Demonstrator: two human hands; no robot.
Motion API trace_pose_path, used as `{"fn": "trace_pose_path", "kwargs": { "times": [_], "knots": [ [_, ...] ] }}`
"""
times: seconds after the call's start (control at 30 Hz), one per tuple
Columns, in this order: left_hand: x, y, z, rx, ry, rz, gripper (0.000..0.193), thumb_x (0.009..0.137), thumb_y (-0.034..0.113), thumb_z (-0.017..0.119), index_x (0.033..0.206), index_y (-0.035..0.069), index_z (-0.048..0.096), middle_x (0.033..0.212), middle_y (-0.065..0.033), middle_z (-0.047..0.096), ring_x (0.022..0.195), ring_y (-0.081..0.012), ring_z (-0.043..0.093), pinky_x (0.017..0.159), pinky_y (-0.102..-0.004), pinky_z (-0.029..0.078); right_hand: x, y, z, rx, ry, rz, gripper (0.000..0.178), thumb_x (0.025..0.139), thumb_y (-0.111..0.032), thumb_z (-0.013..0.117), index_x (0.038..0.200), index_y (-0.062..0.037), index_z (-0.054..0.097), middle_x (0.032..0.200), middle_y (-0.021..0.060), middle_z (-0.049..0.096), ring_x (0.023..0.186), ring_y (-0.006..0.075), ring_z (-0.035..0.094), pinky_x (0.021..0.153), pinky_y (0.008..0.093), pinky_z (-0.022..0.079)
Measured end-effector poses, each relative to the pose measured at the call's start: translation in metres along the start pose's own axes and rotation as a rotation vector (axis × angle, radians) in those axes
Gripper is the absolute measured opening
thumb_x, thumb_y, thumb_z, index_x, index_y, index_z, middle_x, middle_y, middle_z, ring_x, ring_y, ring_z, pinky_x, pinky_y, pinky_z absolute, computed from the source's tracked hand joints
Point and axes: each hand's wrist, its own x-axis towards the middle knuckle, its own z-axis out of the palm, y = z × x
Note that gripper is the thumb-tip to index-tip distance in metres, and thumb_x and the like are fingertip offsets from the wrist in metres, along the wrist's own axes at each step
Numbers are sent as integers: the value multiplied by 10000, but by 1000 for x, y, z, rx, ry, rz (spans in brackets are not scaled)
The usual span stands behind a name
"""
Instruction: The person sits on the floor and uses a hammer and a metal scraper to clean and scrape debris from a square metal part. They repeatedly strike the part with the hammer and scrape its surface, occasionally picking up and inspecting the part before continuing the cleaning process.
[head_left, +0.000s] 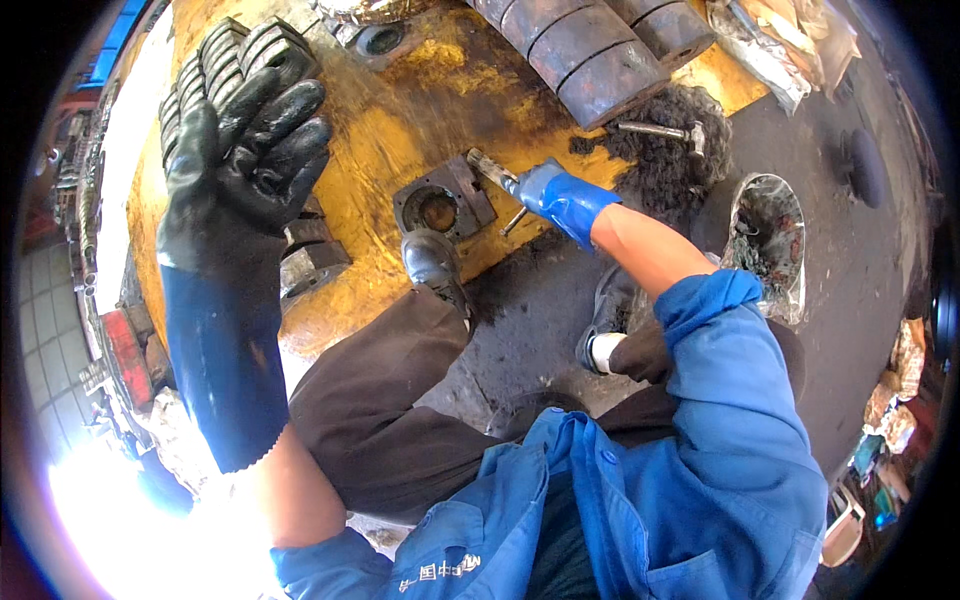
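Note:
My left hand (245,170), in a long dark rubber glove, is raised at the left with its palm showing. Its fingers are apart and slightly curled, and nothing is in them. Behind it are ribbed metal parts (215,50). My right hand (560,195), in a blue rubber glove, is closed around a short tool with a pale, worn end (490,170); the grip is hidden, so its kind is unclear. That end reaches the corner of a square metal block with a round bore (475,190). A thin rod (513,221) sticks out below my right hand.
Large dark grooved cylinders (590,65) lie on the oily yellow surface (370,130) at the far side. A hammer (665,132) rests on a dark fibrous heap (690,180). An oval container (768,240) stands at the right. My shoe (432,262) is against the block.

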Motion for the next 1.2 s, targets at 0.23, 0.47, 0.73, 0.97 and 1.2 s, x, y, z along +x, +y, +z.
{"fn": "trace_pose_path", "kwargs": {
  "times": [0.23, 0.47, 0.73, 0.97, 1.2],
  "knots": [
    [-19, 9, 15, 24, 172, 39, 561, 953, 481, 466, 1328, 65, 496, 1229, -145, 604, 1042, -240, 609, 936, -380, 476, -1, 13, -59, -133, 72, 19, 566, 941, -128, 439, 1479, -191, 273, 1161, 114, 640, 1045, 292, 629, 834, 468, 465],
    [9, -9, 5, -18, 111, 68, 544, 951, 476, 477, 1308, 67, 514, 1201, -140, 619, 1022, -235, 614, 923, -370, 479, -85, 93, -100, -56, 337, 200, 450, 934, -133, 506, 1378, -142, 432, 1089, 108, 671, 890, 236, 620, 737, 391, 478],
    [-2, -18, 33, -4, -8, 117, 420, 999, 349, 455, 1232, 13, 551, 1128, -121, 649, 955, -199, 630, 894, -304, 496, -275, 177, -112, 636, 825, 557, 351, 940, -169, 541, 1279, -82, 530, 1006, 96, 701, 695, 149, 607, 598, 289, 487],
    [9, -29, 11, 66, 2, 72, 405, 971, 378, 515, 1260, 97, 550, 1168, -72, 640, 1024, -200, 634, 897, -328, 501, -488, 107, 21, 1615, 1139, 693, 344, 961, -349, 545, 1141, -61, 605, 906, 90, 699, 627, 119, 604, 503, 260, 451],
    [37, -41, -26, 188, 8, -49, 566, 975, 505, 416, 1374, 106, 461, 1280, -67, 599, 1096, -171, 581, 980, -325, 414, -544, 21, 224, 2545, 1328, 738, 389, 950, -454, 511, 1081, -97, 589, 832, 27, 672, 573, 118, 550, 449, 278, 424]
  ]
}}
